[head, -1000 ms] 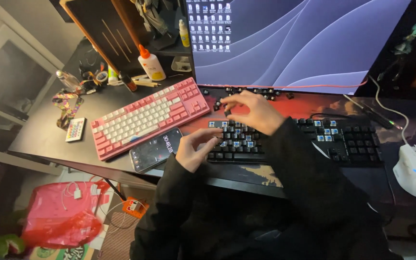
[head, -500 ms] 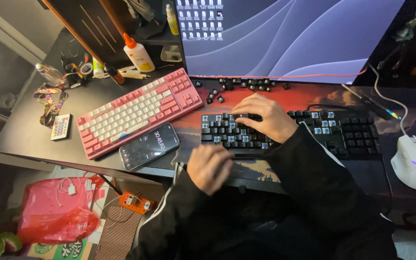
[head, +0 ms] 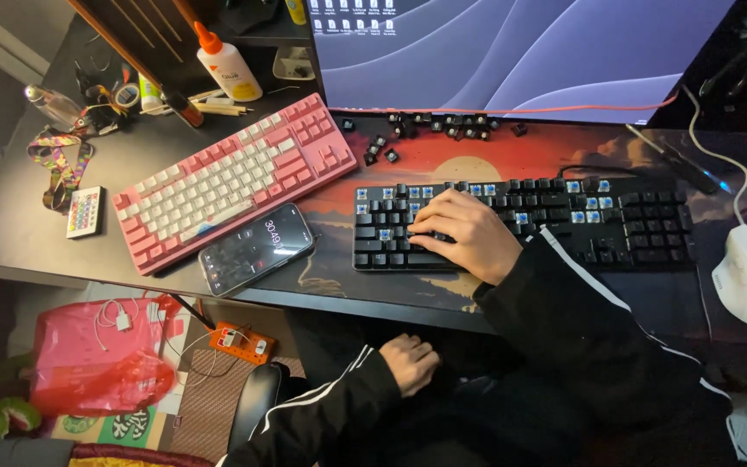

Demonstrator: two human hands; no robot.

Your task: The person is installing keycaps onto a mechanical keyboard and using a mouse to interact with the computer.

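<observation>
Two hands are shown apart: the right hand (head: 464,233) is laid fingers-down on the black keyboard (head: 525,223), several caps removed, nothing gripped — whereas the left hand (head: 410,363), previously at the keyboard's near edge, has been withdrawn below the tabletop (head: 36,238), loosely curled, apparently empty. Loose keycaps (head: 443,130) lie beyond the right hand; a phone (head: 257,248) is seen to its left.

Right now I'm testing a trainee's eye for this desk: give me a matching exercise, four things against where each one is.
Things:
1. right hand
2. left hand
3. phone
4. loose keycaps

Places:
A. below the desk edge
B. just below the monitor
C. on the black keyboard
D. in front of the pink keyboard

Pairs: 1-C, 2-A, 3-D, 4-B
</observation>
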